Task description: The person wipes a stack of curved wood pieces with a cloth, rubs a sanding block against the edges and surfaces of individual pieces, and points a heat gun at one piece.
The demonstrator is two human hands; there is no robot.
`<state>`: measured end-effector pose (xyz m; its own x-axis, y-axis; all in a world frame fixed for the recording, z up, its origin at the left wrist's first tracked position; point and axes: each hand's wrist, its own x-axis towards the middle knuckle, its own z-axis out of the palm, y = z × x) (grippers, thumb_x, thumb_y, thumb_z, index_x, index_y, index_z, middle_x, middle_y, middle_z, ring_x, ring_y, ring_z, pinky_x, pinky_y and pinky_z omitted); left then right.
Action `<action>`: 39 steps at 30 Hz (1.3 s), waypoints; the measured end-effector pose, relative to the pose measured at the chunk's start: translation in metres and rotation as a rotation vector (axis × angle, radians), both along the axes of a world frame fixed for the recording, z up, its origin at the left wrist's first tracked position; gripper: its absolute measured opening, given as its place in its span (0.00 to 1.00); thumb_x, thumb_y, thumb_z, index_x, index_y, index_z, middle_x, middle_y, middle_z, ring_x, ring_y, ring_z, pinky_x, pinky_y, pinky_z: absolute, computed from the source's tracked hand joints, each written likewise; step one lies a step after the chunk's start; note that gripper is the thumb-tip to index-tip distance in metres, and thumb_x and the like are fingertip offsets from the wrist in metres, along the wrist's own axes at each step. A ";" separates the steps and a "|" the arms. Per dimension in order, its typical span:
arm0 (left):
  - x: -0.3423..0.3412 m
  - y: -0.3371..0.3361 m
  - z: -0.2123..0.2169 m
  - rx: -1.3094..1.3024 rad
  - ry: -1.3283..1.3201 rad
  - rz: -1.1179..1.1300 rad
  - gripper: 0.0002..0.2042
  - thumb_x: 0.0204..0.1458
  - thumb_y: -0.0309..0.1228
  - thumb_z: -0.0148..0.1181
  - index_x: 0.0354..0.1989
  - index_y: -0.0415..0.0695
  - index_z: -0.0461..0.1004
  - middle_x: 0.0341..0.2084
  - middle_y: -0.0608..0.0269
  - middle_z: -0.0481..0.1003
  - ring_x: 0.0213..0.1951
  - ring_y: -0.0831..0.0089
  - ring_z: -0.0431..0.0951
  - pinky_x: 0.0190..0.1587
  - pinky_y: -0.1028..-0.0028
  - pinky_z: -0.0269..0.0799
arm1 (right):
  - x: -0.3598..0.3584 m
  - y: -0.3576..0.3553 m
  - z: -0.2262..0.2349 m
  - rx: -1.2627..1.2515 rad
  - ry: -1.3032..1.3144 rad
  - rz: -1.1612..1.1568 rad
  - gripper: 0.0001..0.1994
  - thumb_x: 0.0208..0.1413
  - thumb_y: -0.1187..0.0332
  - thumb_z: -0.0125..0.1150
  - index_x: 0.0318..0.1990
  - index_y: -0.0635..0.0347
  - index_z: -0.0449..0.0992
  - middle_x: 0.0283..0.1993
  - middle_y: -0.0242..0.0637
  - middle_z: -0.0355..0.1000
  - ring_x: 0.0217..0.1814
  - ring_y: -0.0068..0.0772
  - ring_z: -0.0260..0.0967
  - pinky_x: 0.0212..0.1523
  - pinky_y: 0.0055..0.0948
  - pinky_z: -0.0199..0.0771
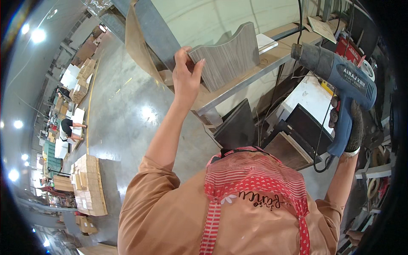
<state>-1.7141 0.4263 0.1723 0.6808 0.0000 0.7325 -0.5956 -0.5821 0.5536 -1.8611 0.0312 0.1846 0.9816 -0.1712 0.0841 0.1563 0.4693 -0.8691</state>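
Note:
My bare left hand (185, 80) grips the left end of a grey wood-grain board (231, 59) with a wavy, curved top edge. The board stands on its long edge on a narrow bench (244, 89), thumb on its near face and fingers around its end. At the right, my right hand (356, 127), in a dark glove, is wrapped around the handle of a blue heat gun (355, 78). Its dark nozzle (297, 52) points left toward the board, some way apart from it. A black cord hangs below the handle.
A small white board (265, 43) lies behind the grey one. Below the bench lean dark panels (238, 125), beside a white surface (308, 97). Tape rolls (373, 187) hang at the right. Far left, a person (68, 128) bends near stacked cartons (88, 185) across the floor.

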 end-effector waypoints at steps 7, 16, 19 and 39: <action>0.001 -0.002 0.001 -0.049 0.013 0.041 0.17 0.50 0.25 0.63 0.47 0.42 0.66 0.22 0.62 0.66 0.25 0.71 0.66 0.32 0.71 0.66 | 0.002 -0.008 -0.010 0.035 0.007 -0.046 0.25 0.58 0.55 0.56 0.55 0.66 0.65 0.38 0.40 0.72 0.26 0.25 0.70 0.24 0.20 0.73; 0.003 0.002 -0.002 -0.094 0.023 0.082 0.15 0.49 0.22 0.63 0.45 0.42 0.69 0.26 0.63 0.69 0.27 0.74 0.67 0.33 0.74 0.67 | 0.004 -0.026 -0.025 0.004 -0.026 -0.069 0.27 0.58 0.53 0.56 0.56 0.67 0.65 0.42 0.42 0.72 0.36 0.31 0.71 0.37 0.27 0.74; -0.004 -0.007 0.006 -0.051 0.118 0.091 0.17 0.52 0.23 0.61 0.49 0.39 0.65 0.31 0.66 0.69 0.34 0.78 0.69 0.40 0.77 0.68 | 0.004 -0.032 -0.027 0.046 -0.052 -0.058 0.26 0.57 0.54 0.57 0.55 0.67 0.66 0.41 0.42 0.72 0.35 0.30 0.70 0.34 0.27 0.75; -0.024 -0.021 -0.006 -0.398 0.163 -0.073 0.48 0.46 0.21 0.66 0.70 0.47 0.36 0.30 0.62 0.70 0.32 0.76 0.71 0.38 0.76 0.70 | 0.073 0.053 0.132 -0.745 -0.268 0.487 0.28 0.57 0.51 0.56 0.54 0.68 0.68 0.41 0.48 0.74 0.30 0.32 0.76 0.27 0.23 0.79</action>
<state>-1.7380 0.4051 0.1660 0.7962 0.2085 0.5680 -0.5133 -0.2641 0.8165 -1.7877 0.0841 0.3169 0.8630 0.4437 0.2414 0.3281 -0.1290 -0.9358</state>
